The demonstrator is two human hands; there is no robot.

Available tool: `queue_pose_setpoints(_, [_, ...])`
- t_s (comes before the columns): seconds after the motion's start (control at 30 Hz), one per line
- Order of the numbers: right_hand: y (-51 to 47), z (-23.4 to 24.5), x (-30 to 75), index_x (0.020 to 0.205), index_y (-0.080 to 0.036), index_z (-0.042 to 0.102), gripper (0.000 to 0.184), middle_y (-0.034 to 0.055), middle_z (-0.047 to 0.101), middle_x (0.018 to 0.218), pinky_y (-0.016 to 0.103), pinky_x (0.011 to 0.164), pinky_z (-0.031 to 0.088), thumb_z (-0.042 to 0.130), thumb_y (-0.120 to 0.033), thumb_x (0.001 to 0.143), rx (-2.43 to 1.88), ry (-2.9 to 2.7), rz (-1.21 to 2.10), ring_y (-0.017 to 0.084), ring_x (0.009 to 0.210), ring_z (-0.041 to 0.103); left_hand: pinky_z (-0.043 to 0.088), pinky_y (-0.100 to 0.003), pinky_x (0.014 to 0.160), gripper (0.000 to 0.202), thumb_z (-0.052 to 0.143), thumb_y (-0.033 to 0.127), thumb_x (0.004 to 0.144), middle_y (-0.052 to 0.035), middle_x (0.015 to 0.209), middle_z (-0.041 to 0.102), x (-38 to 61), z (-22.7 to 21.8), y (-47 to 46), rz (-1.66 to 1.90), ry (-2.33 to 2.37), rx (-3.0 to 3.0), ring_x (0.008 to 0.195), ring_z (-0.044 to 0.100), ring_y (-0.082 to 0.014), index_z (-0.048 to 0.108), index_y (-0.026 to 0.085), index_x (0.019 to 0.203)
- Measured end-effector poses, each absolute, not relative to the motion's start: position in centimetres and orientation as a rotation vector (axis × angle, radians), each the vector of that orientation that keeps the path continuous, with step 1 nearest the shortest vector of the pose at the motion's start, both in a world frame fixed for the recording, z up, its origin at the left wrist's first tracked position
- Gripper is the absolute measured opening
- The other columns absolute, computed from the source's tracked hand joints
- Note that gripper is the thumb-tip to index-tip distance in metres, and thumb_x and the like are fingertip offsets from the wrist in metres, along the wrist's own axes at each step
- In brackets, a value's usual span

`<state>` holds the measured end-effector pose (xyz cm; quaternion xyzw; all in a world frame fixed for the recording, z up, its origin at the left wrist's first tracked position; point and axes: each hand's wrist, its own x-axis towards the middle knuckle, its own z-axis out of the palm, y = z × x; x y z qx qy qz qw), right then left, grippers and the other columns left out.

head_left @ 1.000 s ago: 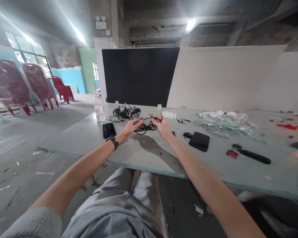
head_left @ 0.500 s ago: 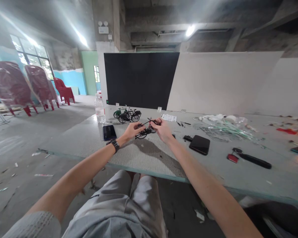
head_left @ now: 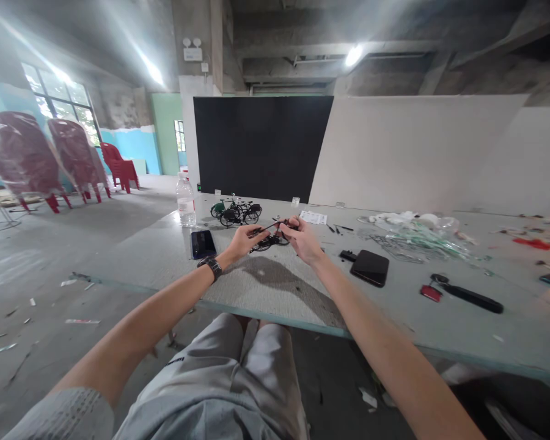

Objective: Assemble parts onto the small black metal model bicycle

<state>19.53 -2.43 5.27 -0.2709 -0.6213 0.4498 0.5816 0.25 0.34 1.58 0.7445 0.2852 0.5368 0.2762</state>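
A small black model bicycle (head_left: 269,244) is between my two hands, just above the tabletop. My left hand (head_left: 242,242), with a dark watch on its wrist, has its fingers closed on the bicycle's left side. From the right, my right hand (head_left: 308,242) reaches in with thumb and fingers pinched close to the bicycle's upper part. A thin dark rod (head_left: 271,225) slants between the fingertips of both hands. What the right fingers grip is too small to make out. Several finished-looking model bicycles (head_left: 238,213) stand behind my left hand.
A water bottle (head_left: 186,200) and a phone (head_left: 203,244) are at the left. Rightward lie a printed sheet (head_left: 313,217), a black flat device (head_left: 370,267), plastic bags with thin parts (head_left: 421,232), and a black-handled tool (head_left: 472,297). The table's front edge (head_left: 275,320) is near my lap.
My right hand has shifted slightly right, and its fingers have turned a little. The model bicycle sits a touch higher and tilts differently. My left hand has barely moved.
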Motion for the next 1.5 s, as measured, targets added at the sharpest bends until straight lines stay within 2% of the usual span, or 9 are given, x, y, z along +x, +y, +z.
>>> queue_pose_setpoints(0.17, [-2.4, 5.3, 19.8, 0.074, -0.025, 0.034, 0.051, 0.0018, 0.06, 0.093, 0.038, 0.087, 0.053, 0.083, -0.039, 0.071, -0.582, -1.46, 1.054, 0.02, 0.096, 0.062, 0.033, -0.026, 0.053, 0.047, 0.062, 0.061, 0.089, -0.0025, 0.071, 0.065, 0.2, 1.4, 0.5, 1.439, 0.792, 2.041, 0.057, 0.048, -0.0128, 0.076, 0.016, 0.092])
queue_pose_setpoints(0.27, [-2.0, 5.1, 20.1, 0.073, -0.025, 0.035, 0.049, 0.003, 0.06, 0.095, 0.036, 0.087, 0.051, 0.082, -0.037, 0.072, -0.62, -1.477, 1.035, 0.02, 0.094, 0.061, 0.041, -0.025, 0.058, 0.043, 0.061, 0.057, 0.093, -0.005, 0.08, 0.07, 0.0, 1.6, 0.3, 1.443, 0.795, 2.113, 0.065, 0.058, -0.0151, 0.075, 0.016, 0.097])
queue_pose_setpoints(0.43, [-1.4, 4.7, 20.2, 0.071, -0.024, 0.034, 0.044, 0.002, 0.059, 0.089, 0.032, 0.08, 0.046, 0.077, -0.032, 0.074, -0.645, -1.523, 0.905, 0.019, 0.093, 0.058, 0.051, -0.031, 0.091, 0.052, 0.061, 0.04, 0.097, -0.0086, 0.109, 0.075, -0.3, 2.0, -0.4, 1.506, 0.733, 2.319, 0.103, 0.069, -0.0217, 0.051, 0.023, 0.145])
queue_pose_setpoints(0.53, [-1.9, 4.8, 20.0, 0.073, -0.025, 0.033, 0.04, 0.0023, 0.06, 0.092, 0.032, 0.081, 0.045, 0.072, -0.03, 0.077, -0.656, -1.609, 0.851, 0.019, 0.092, 0.056, 0.052, -0.032, 0.089, 0.059, 0.056, 0.034, 0.1, -0.0088, 0.112, 0.076, -0.5, 2.1, -0.6, 1.407, 0.664, 2.416, 0.099, 0.071, -0.021, 0.037, 0.027, 0.155])
queue_pose_setpoints(0.77, [-2.1, 4.7, 19.5, 0.078, -0.026, 0.033, 0.038, 0.0021, 0.053, 0.091, 0.032, 0.075, 0.045, 0.065, -0.045, 0.086, -0.747, -1.68, 0.675, 0.018, 0.082, 0.05, 0.053, -0.03, 0.087, 0.047, 0.054, 0.032, 0.101, -0.0091, 0.109, 0.077, -0.4, 2.1, -0.8, 1.344, 0.644, 2.442, 0.102, 0.073, -0.0229, 0.05, 0.025, 0.147])
queue_pose_setpoints(0.97, [-1.6, 4.6, 20.2, 0.079, -0.026, 0.04, 0.042, 0.0018, 0.046, 0.073, 0.034, 0.067, 0.038, 0.026, -0.056, 0.104, -0.9, -1.658, 0.086, 0.02, 0.068, 0.046, 0.051, -0.03, 0.085, 0.043, 0.051, 0.031, 0.101, -0.0054, 0.095, 0.077, -0.5, 2.0, -0.6, 1.439, 0.806, 2.453, 0.089, 0.072, -0.0198, 0.053, 0.024, 0.143])
queue_pose_setpoints(1.17, [-3.0, 4.6, 19.3, 0.099, -0.023, 0.048, 0.036, 0.0046, 0.058, 0.075, 0.032, 0.056, 0.03, 0.024, -0.049, 0.106, -1.045, -1.981, -0.049, 0.02, 0.061, 0.051, 0.048, -0.026, 0.078, 0.037, 0.054, 0.031, 0.099, -0.0013, 0.081, 0.071, -0.5, 2.0, -0.3, 1.575, 0.964, 2.416, 0.075, 0.067, -0.0157, 0.058, 0.02, 0.134])
queue_pose_setpoints(1.33, [-3.0, 4.0, 18.5, 0.107, -0.02, 0.055, 0.042, 0.0066, 0.065, 0.077, 0.03, 0.05, 0.025, 0.021, -0.046, 0.107, -1.143, -2.13, -0.162, 0.019, 0.053, 0.049, 0.05, -0.027, 0.078, 0.033, 0.057, 0.03, 0.096, -0.0023, 0.082, 0.071, -0.2, 2.0, -0.1, 1.597, 0.891, 2.193, 0.08, 0.069, -0.017, 0.057, 0.019, 0.127])
queue_pose_setpoints(1.5, [-2.8, 3.9, 18.4, 0.116, -0.022, 0.061, 0.044, 0.0089, 0.073, 0.09, 0.029, 0.054, 0.03, 0.025, -0.047, 0.107, -1.167, -2.084, -0.21, 0.022, 0.066, 0.061, 0.053, -0.033, 0.085, 0.032, 0.058, 0.029, 0.094, -0.0039, 0.084, 0.073, 0.1, 2.1, 0.0, 1.42, 0.683, 1.873, 0.086, 0.072, -0.0186, 0.054, 0.019, 0.125])
